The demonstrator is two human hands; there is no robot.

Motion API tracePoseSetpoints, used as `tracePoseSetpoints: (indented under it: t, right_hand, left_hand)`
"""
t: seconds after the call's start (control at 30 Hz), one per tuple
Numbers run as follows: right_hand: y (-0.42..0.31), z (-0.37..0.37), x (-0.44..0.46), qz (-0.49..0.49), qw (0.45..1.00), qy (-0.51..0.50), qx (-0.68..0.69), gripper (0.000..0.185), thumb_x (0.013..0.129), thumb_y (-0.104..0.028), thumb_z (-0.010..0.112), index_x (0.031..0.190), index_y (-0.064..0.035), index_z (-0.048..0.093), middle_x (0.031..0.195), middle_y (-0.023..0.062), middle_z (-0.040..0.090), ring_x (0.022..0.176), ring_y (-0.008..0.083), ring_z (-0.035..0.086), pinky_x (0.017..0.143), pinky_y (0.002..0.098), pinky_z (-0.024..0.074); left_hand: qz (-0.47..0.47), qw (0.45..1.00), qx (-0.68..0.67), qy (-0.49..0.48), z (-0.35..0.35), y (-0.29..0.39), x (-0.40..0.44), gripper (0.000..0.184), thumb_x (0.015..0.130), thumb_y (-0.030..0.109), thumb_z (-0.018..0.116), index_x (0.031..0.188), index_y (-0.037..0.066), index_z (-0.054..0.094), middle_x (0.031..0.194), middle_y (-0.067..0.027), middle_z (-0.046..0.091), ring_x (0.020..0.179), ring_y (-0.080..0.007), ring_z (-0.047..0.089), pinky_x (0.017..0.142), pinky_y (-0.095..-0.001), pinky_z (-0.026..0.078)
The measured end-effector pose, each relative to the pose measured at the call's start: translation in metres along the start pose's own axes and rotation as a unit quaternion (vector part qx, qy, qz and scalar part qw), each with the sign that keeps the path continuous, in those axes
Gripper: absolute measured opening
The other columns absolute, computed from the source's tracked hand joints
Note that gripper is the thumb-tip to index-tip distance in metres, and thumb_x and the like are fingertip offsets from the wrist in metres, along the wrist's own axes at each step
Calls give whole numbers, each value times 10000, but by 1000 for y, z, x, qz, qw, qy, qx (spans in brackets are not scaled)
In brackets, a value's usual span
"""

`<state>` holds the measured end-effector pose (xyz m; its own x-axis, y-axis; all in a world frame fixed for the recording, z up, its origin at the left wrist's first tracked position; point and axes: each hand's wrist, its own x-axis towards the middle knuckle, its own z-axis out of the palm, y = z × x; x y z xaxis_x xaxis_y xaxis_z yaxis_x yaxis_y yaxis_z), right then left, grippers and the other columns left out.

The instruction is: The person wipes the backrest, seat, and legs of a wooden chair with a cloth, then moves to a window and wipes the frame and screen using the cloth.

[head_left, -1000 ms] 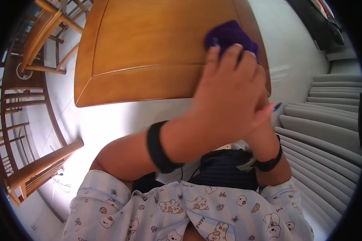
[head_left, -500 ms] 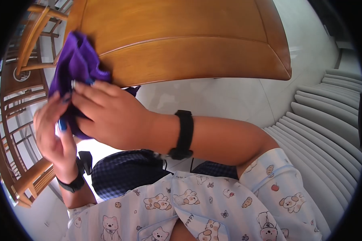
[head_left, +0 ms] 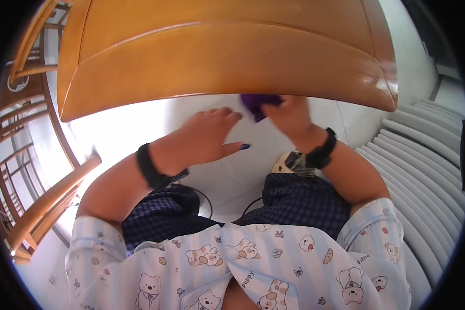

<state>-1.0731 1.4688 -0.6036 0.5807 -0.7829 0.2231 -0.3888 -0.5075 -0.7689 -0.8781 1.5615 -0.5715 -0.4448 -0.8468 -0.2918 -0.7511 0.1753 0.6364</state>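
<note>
A purple cloth [head_left: 254, 106] is bunched in my right hand [head_left: 290, 120], just below the near edge of the wooden table [head_left: 217, 62]. Part of the cloth seems hidden under the tabletop. My left hand [head_left: 204, 135] holds nothing. Its thumb stands apart from the fingers and points toward the cloth, a short gap away from it. Black straps circle both wrists.
Wooden chairs [head_left: 62, 199] stand along the left side. On the right runs a row of grey ribbed radiator columns [head_left: 398, 155]. Pale floor tiles [head_left: 227, 178] show between my legs, with a light-coloured shoe [head_left: 280, 164] near my right knee.
Both hands have come away from the table's left corner toward its middle front edge. My left hand has let go of the cloth, while the right has carried it to the right.
</note>
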Motion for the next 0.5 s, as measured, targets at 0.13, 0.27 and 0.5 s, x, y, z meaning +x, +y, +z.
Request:
tracePoseSetpoints:
  t: [0.13,0.27,0.5]
  right_hand:
    - [28,-13,-7,18,996,58,67,230,717,-156,719,931,-76,688,879,106,672,781,276,638,682,358,513]
    - [59,33,-18,-48,996,-1,-75,251,749,-178,706,977,-80,667,907,104,654,814,291,616,710,390,492]
    - [84,121,-20,-56,990,-73,-104,273,819,-229,623,1062,-106,625,1051,115,626,973,305,576,840,404,449]
  left_hand:
    - [15,997,-69,-6,45,11,37,390,831,242,594,1142,10,550,1083,-191,589,993,-374,563,891,-437,444]
    - [-40,998,-35,-25,72,-14,38,319,792,149,558,1084,24,589,1011,-175,617,956,-362,575,858,-439,458]
    - [-156,981,-28,114,75,-95,19,257,767,84,515,999,36,615,930,-151,646,872,-319,603,768,-429,479]
